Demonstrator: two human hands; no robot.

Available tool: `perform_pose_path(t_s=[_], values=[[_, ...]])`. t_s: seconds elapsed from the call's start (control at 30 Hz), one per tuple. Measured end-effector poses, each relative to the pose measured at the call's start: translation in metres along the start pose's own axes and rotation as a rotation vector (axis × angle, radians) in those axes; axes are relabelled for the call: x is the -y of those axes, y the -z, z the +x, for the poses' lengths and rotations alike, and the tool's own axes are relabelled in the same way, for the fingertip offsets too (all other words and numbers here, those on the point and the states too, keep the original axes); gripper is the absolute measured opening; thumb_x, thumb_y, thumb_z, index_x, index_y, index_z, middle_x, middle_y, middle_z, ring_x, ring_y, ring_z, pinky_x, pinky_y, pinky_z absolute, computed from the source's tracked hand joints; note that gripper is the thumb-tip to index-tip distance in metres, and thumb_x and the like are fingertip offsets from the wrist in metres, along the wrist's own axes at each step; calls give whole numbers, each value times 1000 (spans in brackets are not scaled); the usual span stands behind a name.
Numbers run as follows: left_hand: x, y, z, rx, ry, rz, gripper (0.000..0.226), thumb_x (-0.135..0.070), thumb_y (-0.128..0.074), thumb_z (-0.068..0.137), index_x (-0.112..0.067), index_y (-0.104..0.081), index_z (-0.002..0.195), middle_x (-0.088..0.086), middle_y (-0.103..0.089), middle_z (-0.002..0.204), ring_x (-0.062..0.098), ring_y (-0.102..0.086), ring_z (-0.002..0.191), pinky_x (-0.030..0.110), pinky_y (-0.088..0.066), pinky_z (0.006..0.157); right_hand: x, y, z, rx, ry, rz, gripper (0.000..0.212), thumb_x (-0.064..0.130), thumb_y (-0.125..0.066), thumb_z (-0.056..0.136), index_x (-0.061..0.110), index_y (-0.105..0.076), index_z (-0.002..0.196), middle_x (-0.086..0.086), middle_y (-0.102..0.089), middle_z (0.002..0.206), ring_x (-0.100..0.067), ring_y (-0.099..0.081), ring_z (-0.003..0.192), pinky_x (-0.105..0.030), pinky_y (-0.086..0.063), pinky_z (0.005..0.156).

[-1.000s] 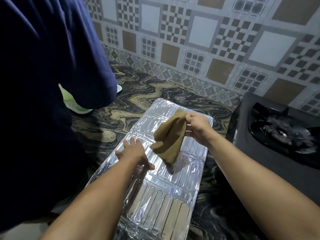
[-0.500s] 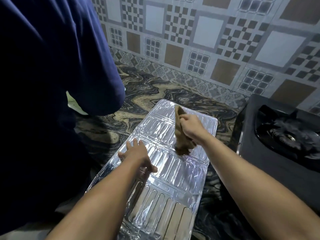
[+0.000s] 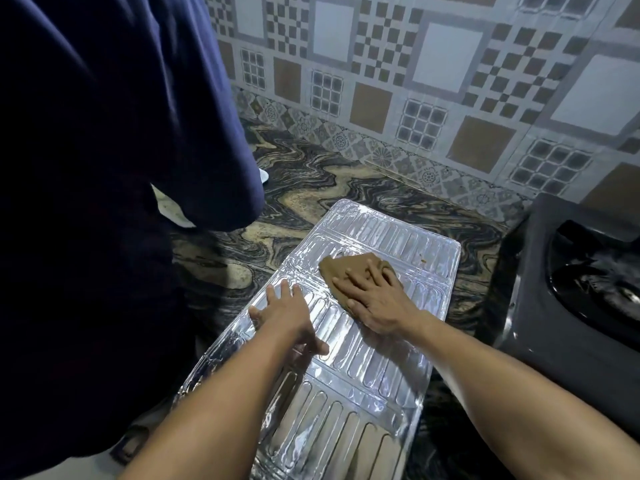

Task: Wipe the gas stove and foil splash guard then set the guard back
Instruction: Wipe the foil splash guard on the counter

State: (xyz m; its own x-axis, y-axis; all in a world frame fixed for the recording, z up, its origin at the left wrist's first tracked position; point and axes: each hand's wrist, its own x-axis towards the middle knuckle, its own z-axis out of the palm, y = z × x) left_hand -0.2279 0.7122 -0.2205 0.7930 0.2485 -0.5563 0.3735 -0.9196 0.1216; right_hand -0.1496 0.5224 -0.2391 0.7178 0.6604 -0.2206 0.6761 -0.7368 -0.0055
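Observation:
The foil splash guard point(image 3: 367, 362) lies flat on the marbled counter, its ribbed silver face up. A brown cloth point(image 3: 341, 270) is spread on its far half. My right hand point(image 3: 372, 294) presses flat on the cloth with straight fingers. My left hand point(image 3: 285, 315) rests flat on the guard's left side, fingers spread, holding it down. The black gas stove point(image 3: 561, 306) stands to the right of the guard, its burner partly in view.
A person in dark blue clothing point(image 3: 104, 168) stands close on the left, with a sleeve hanging over the counter point(image 3: 311, 188). A pale object point(image 3: 173, 209) shows under the sleeve. The patterned tile wall point(image 3: 415, 81) runs along the back.
My right hand has lowered the cloth from hanging above the guard to lying flat on it, and now presses on it. My left hand has stayed on the guard.

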Motion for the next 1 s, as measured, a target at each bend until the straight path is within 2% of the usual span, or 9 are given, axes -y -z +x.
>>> perform_pose_path(t_s=[0.17,0.33,0.47,0.53,0.6,0.67,0.77,0.9,1.0], values=[[-1,-2,3,7,2,31,148,-67,-81,52,-15,14,153,7,22,160,37,17,146,67,-18,110,2,-1,18,-28,121,-40,67,68,16,82,54,8,146,9,2,163,-30,20,147,-56,12,116],[-4,1,2,8,28,54,150,-68,-82,50,-13,13,153,4,20,161,36,15,147,65,-24,108,16,8,48,-57,201,-34,55,61,1,94,53,2,148,10,4,162,-28,19,146,-58,23,110],[-7,5,1,39,48,90,147,-66,-82,51,-11,9,153,6,18,161,38,11,147,64,-26,107,25,10,78,-69,158,26,52,58,-4,98,52,0,149,5,3,163,-26,11,149,-61,15,113],[-14,12,-5,43,47,176,134,-65,-82,53,-8,-12,152,11,-2,162,40,-8,147,58,-37,104,27,9,92,-86,90,60,52,56,-5,98,50,-1,150,3,1,164,-27,8,150,-61,13,114],[-23,22,-8,-32,9,314,106,-69,-80,54,-8,-46,133,12,-46,144,33,-47,130,48,-48,97,27,9,103,-80,36,79,52,55,-7,99,49,-3,150,2,0,164,-29,7,150,-63,10,113],[-29,31,-3,-131,-6,370,97,-74,-75,56,-12,-53,126,5,-61,127,25,-59,115,47,-49,96,26,8,110,-73,17,104,51,53,-11,100,48,-5,151,2,-1,164,-29,6,150,-63,9,114],[-32,39,15,-246,34,374,99,-68,-73,65,-13,-41,141,6,-54,137,29,-49,128,58,-36,104,23,8,111,-79,32,122,51,49,-14,102,45,-5,152,2,0,164,-28,6,150,-62,9,114],[-28,45,26,-127,83,283,112,-56,-73,74,-6,-10,153,14,-6,162,36,-7,148,66,-13,112,19,7,111,-90,45,127,51,49,-13,102,45,-5,152,2,-1,164,-27,5,150,-60,8,115],[-23,47,31,-27,88,208,127,-65,-76,63,-3,-10,152,10,-14,161,34,-21,146,64,-17,113,14,7,115,-104,19,127,51,49,-12,101,45,-6,152,2,-3,164,-26,3,150,-60,6,116]])
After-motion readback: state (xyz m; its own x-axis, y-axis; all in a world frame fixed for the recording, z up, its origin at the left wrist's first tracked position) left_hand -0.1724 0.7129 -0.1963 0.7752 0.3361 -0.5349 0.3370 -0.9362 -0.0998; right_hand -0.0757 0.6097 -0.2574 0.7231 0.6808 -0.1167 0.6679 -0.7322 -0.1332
